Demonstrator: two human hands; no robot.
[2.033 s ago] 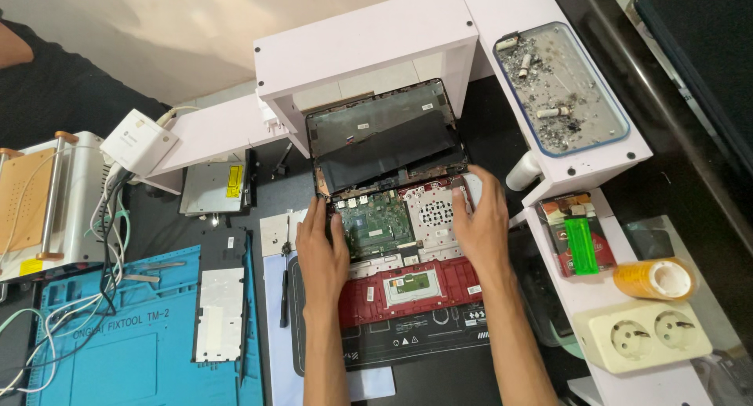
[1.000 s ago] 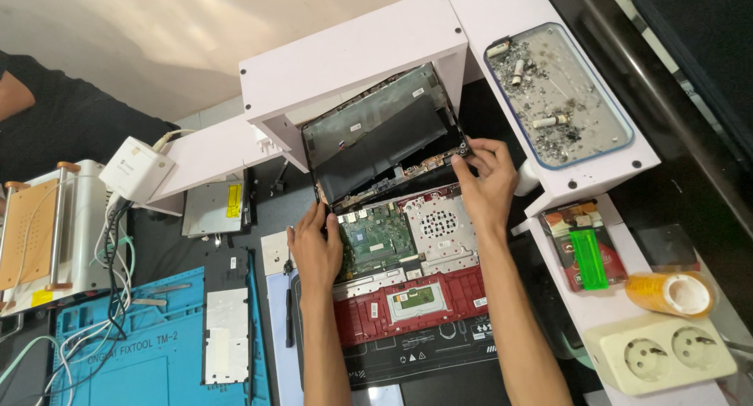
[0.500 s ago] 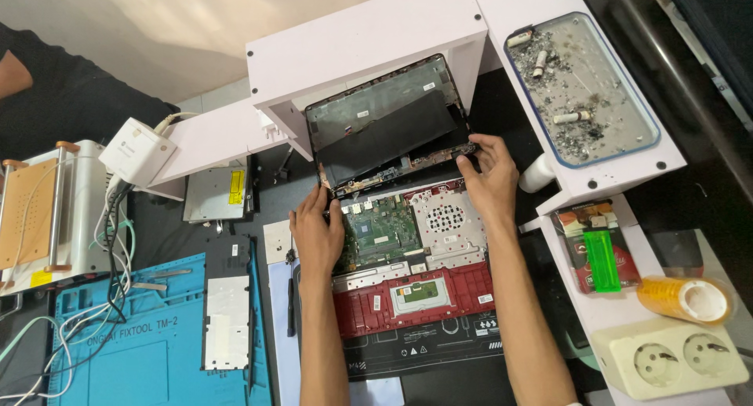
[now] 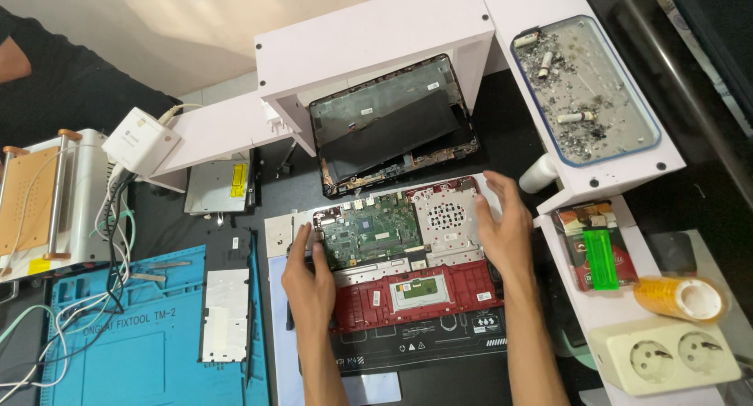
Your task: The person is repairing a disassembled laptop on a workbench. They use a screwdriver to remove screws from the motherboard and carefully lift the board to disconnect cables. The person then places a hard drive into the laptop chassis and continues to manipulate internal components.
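An opened laptop base [image 4: 416, 292] with a red shell lies in front of me, its green circuit board [image 4: 369, 233] and a silver fan plate exposed. My left hand [image 4: 310, 284] grips the base's left edge, thumb on the board. My right hand [image 4: 506, 233] rests at the right edge with its fingers spread and nothing in it. Behind the base, the detached black cover [image 4: 392, 123] leans tilted against a white shelf [image 4: 376, 29], with neither hand touching it.
A clear tray of screws and bits [image 4: 584, 88] sits on the shelf's right wing. A green lighter [image 4: 600, 257], a tape roll [image 4: 678, 296] and a double socket [image 4: 667, 359] lie right. At left are a blue mat [image 4: 118, 351], a flat panel [image 4: 227, 296], a silver drive [image 4: 220, 186], cables and another person [image 4: 47, 76].
Both hands lifted the black cover up off the base, left it leaning on the shelf, then came back down to the base's edges.
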